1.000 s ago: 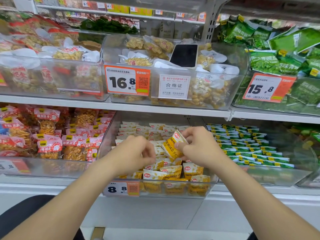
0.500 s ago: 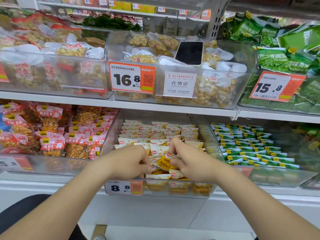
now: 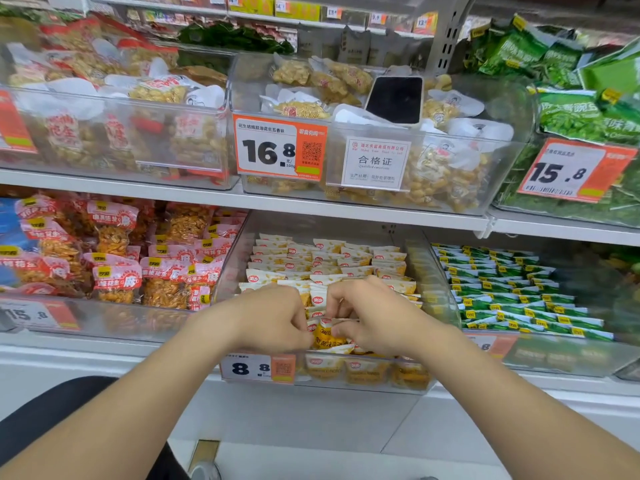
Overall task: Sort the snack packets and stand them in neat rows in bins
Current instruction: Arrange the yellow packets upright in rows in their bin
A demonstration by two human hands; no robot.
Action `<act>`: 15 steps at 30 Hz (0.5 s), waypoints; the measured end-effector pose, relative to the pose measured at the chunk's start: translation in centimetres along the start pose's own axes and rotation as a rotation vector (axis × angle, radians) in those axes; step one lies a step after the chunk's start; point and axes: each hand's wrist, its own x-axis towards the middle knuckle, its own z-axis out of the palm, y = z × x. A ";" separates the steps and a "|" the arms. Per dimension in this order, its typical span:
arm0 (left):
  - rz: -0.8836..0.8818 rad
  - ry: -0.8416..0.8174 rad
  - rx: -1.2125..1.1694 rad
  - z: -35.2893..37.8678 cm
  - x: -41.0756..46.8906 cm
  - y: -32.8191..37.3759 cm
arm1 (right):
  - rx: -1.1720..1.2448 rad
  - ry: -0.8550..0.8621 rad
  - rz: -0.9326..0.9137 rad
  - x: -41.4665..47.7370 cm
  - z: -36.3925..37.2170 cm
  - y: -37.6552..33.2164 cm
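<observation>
**Yellow packets handled at the bin's front**

Yellow-and-white foil snack packets [image 3: 332, 261] stand in rows inside the clear plastic bin [image 3: 429, 282] on the lower shelf. Both hands meet at its front edge: left hand [image 3: 268, 320] and right hand [image 3: 372, 317] pinch one small yellow snack packet [image 3: 327, 336] between their fingertips.

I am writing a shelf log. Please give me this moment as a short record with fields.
place: shop shelves with clear bins
working bin: middle bin, lower shelf, price tag 8.8
left hand: grip on yellow packets at the bin front
right hand: same packets
back rows: standing neat
upper bin: black phone on top
</observation>
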 end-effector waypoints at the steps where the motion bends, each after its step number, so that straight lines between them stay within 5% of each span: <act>1: 0.013 0.047 -0.009 -0.1 0.1 -0.3 | -0.020 -0.025 -0.024 0.2 -0.2 -0.3; 5: 0.072 0.264 0.047 -0.1 1.5 -1.2 | -0.100 -0.114 -0.055 0.9 -0.5 -1.2; 15: -0.016 0.279 0.292 0.3 2.8 1.2 | -0.133 -0.107 -0.097 0.9 -0.3 -0.5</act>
